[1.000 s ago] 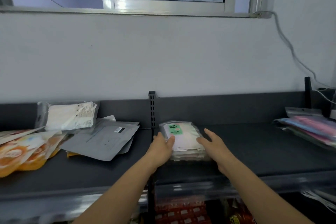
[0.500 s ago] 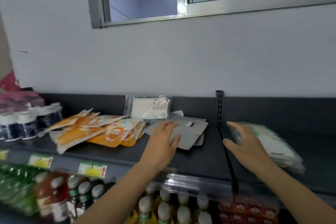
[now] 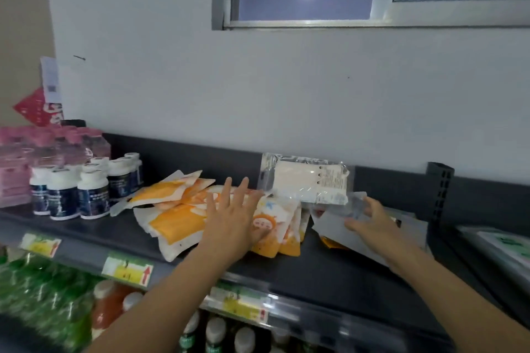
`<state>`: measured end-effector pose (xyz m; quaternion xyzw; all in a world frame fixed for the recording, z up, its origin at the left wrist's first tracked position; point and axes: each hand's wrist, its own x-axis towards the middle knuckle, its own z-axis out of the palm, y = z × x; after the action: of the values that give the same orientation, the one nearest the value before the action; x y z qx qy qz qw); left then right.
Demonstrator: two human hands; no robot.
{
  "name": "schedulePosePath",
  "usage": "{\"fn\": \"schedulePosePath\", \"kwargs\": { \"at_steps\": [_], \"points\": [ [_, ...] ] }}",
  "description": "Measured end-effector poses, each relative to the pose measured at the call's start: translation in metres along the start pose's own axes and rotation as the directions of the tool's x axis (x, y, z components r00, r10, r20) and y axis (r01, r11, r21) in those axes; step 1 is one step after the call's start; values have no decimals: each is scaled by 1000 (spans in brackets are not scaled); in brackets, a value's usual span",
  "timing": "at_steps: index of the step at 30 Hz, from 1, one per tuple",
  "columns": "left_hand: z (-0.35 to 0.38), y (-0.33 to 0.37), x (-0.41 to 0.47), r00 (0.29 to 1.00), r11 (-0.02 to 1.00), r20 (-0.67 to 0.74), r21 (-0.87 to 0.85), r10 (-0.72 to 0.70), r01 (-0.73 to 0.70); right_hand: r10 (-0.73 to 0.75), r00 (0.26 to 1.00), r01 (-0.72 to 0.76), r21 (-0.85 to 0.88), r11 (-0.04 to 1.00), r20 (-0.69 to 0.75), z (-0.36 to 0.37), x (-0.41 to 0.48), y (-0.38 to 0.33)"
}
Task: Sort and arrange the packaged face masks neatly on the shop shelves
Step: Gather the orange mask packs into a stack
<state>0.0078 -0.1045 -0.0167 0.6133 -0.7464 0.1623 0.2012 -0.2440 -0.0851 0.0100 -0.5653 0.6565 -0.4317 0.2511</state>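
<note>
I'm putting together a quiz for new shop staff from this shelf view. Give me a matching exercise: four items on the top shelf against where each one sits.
Things:
1. orange packets
2. clear pack of white masks
3. white-capped bottles
4. grey packets

Places:
A. standing upright at the left
B. by the right hand
C. leaning on the back panel
D. beneath the spread left hand

Pairs: 1-D, 2-C, 3-A, 4-B

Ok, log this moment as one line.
left hand: spread over orange packets | right hand: on grey packets, grip unclear | white mask pack: upright at back
</note>
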Motion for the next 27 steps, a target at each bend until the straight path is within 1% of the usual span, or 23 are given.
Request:
{"fn": "schedulePosePath", "kwargs": {
  "at_steps": [3,6,7,11,14,16,19,21,22,24,25,27],
  "points": [
    [8,-16,23,983,999,182,-27,-25,30,41,999,-41,34,999,-24,21,19,-2],
    [26,-20,31,935,987,355,-139,-23,77,103,993,-97,87,991,-63,31,35,-4],
    [33,-20,32,922,982,388,-171,-11,84,117,990,-109,103,989,-77,33,40,-4],
    [39,-20,33,922,973,385,-223,32,59,170,972,-142,174,974,-160,37,60,-4],
    [42,-20,34,928,970,369,-240,52,41,244,952,-177,317,932,-185,42,72,-7],
    [44,-21,33,936,967,346,-253,58,34,268,943,-170,407,897,-196,49,82,-9],
    [45,-22,34,941,960,334,-277,63,35,291,926,-142,495,857,-239,60,89,-14],
    [45,-22,36,938,958,341,-284,62,40,271,935,-113,535,838,-227,67,85,-20],
    [46,-22,36,939,958,339,-283,60,41,229,948,-87,513,854,-220,69,81,-24],
    [47,-22,37,943,959,327,-280,57,39,94,955,10,343,939,-283,67,72,-32],
    [48,-23,38,945,959,323,-280,56,39,-1,939,82,221,972,-343,64,69,-36],
    [49,-23,38,946,957,320,-289,56,41,-190,874,214,3,977,-447,55,59,-43]
  ]
}}
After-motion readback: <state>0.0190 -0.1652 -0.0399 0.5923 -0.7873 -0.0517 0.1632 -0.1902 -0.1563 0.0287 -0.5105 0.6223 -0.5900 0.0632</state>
